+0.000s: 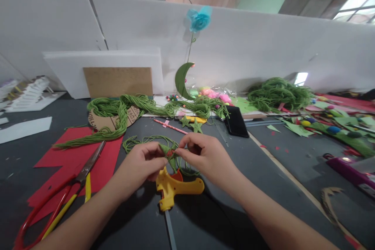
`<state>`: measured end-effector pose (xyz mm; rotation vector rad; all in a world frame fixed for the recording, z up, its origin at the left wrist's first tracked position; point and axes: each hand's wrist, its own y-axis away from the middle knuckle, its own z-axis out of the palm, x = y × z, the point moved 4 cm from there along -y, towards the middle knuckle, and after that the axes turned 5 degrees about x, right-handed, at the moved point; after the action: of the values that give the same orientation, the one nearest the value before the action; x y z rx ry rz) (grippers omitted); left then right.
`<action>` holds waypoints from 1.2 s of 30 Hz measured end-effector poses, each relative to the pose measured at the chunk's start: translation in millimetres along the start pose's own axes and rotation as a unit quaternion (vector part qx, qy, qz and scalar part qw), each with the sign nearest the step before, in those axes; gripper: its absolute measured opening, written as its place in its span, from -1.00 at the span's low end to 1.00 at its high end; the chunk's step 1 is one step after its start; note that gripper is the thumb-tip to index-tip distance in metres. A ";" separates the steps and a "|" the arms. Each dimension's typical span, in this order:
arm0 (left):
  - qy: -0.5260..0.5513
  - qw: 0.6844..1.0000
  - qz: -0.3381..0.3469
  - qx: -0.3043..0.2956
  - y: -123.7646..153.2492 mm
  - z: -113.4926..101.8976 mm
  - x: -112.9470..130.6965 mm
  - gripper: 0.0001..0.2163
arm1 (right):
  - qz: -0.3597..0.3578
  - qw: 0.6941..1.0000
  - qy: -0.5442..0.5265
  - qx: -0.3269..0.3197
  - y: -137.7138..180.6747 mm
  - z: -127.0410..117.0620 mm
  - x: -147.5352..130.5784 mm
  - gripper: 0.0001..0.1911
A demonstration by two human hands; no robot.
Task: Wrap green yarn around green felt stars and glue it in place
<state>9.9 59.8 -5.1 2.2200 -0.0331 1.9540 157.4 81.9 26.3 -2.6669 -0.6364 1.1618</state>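
Observation:
My left hand [147, 163] pinches a small star [169, 154] partly wrapped in green yarn, with some red showing in its middle. At the star's right side, the fingertips of my right hand [197, 151] are pressed together on what looks like the green yarn; the exact grip is hidden. Loose green yarn [158, 138] lies in loops behind and below the hands. Just beneath them is a yellow hot glue gun [180, 189] with a glue stick [170, 228] in it. Two finished-looking green stars [197, 126] lie beyond my right hand.
Red-handled scissors [83, 174] lie on red paper [63, 152] at left. Behind are a yarn bundle on cardboard [107, 122], a green crescent moon [182, 80], a blue flower [199, 19] and a black phone [236, 121]. A green yarn pile [279, 93] sits at back right.

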 end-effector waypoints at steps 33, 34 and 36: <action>0.181 0.980 0.049 -0.066 4.3 3.9 1.4 -0.96 | -0.016 0.961 -0.250 -0.120 -4.9 -0.3 -1.9 -0.93; 0.181 0.980 0.050 -0.070 4.7 3.9 1.7 -0.96 | -0.014 0.959 -0.252 -0.128 -4.6 -0.3 -2.3 -0.93; 0.174 0.979 0.043 -0.093 5.9 4.5 1.4 -0.96 | -0.001 0.955 -0.254 -0.154 -3.3 -0.3 -2.6 -0.94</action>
<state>13.8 53.5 -3.6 1.7646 -0.2562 2.2546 155.0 83.7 29.2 -2.5957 -0.9660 1.9158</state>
